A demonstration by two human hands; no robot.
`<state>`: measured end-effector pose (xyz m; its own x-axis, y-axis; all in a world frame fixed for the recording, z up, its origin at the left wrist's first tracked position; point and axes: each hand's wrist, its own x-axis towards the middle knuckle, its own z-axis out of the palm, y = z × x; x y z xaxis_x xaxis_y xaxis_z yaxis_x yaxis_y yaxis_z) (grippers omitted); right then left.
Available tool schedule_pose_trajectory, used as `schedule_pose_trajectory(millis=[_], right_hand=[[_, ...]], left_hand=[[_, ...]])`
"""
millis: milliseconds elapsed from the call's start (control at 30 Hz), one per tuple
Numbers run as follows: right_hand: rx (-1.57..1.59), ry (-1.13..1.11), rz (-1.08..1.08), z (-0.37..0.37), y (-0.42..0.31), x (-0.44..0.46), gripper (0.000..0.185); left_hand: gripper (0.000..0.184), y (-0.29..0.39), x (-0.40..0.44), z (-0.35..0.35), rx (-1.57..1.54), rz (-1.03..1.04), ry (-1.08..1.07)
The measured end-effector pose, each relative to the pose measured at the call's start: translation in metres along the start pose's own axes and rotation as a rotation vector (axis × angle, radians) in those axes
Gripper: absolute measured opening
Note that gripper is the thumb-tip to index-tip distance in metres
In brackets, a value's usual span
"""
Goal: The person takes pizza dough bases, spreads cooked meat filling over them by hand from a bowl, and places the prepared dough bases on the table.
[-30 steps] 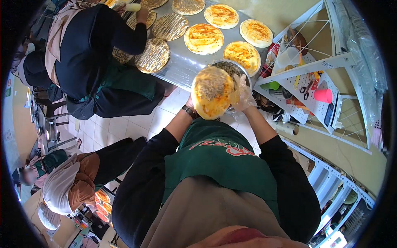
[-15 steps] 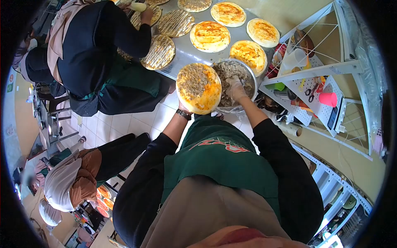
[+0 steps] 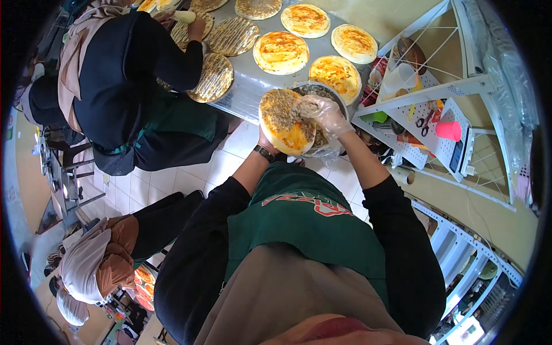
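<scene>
head | risk: pizza base [image 3: 282,125], overlapping the bowl [image 3: 340,96] in view, could tip or shed topping [image 3: 280,106] if the right hand [image 3: 322,113] presses off-centre over the left hand [image 3: 265,144] | topped face cameraward; round, no true long axis | left fingers hidden, cannot tell; right fingers bunched at topping, grip unclear

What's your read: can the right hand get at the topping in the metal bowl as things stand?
Probably yes. The gloved right hand is already at the metal bowl, which has no lid; the round base on the left hand seems to overlap only one side, leaving some topping exposed.
</scene>
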<state>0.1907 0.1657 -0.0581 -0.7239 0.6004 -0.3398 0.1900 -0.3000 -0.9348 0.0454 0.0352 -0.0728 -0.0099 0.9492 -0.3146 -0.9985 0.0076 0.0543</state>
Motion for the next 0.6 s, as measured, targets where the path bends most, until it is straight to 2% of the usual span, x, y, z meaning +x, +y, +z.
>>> schedule_pose_trajectory(millis=[67,100,200,233,267,333,367,400,467,500,533,600], right_hand=[[-0.783,0.087,-0.250,0.002,-0.013,-0.004,0.044],[-0.792,0.076,-0.223,0.005,-0.024,-0.012,0.054],[-0.795,0.148,-0.251,0.022,-0.030,-0.039,0.062],[-0.830,0.039,-0.191,0.030,-0.031,-0.046,0.067],[-0.829,0.038,-0.191,0.031,-0.025,-0.052,0.067],[-1.112,-0.126,-0.543,0.026,0.002,-0.060,0.065],[-1.082,-0.032,-0.533,0.020,0.015,-0.059,0.063],[-1.082,-0.034,-0.537,0.012,0.030,-0.052,0.063],[-0.936,0.257,-0.195,0.001,0.051,-0.038,0.061],[-1.094,0.127,-0.415,0.007,0.013,-0.051,0.060],[-1.095,0.128,-0.413,0.013,0.003,-0.050,0.060],[-0.950,-0.053,-0.584,0.023,-0.006,-0.045,0.058]], left_hand=[[0.062,-0.004,-0.001,0.001,-0.003,-0.022,-0.007],[0.061,-0.005,-0.002,0.002,-0.005,-0.033,-0.012],[0.061,-0.004,-0.005,-0.012,-0.072,-0.061,-0.061],[0.061,-0.002,-0.007,-0.014,-0.138,-0.081,-0.108],[0.061,-0.001,-0.007,-0.016,-0.137,-0.080,-0.107],[0.060,0.000,-0.009,-0.015,-0.100,-0.052,-0.050],[0.060,0.001,-0.010,-0.013,-0.100,-0.051,-0.049],[0.060,0.001,-0.011,-0.008,-0.075,-0.068,-0.053],[0.060,0.003,-0.012,-0.006,-0.048,-0.082,-0.055],[0.060,0.003,-0.011,-0.007,-0.071,-0.083,-0.059],[0.060,0.003,-0.011,-0.007,-0.096,-0.086,-0.063],[0.059,0.001,-0.011,-0.006,-0.102,-0.116,-0.099]])
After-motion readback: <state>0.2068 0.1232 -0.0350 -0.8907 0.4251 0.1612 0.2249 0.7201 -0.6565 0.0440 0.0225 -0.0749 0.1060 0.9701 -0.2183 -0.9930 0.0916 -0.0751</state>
